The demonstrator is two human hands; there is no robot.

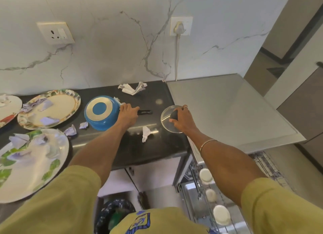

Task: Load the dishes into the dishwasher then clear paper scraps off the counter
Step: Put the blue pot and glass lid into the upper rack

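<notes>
Gripping: left hand (128, 113) round pan handle (145, 112); right hand (182, 119) round lid knob (173, 115)

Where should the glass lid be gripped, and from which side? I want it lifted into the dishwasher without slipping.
Grip the dark knob at the centre of the glass lid, coming from above. The lid lies flat on the counter, so its thin rim offers little purchase, while the knob stands up. The right hand already curls round it this way.

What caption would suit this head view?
Left hand grips an upturned blue pan by its handle; right hand holds a glass lid by its knob.
</notes>
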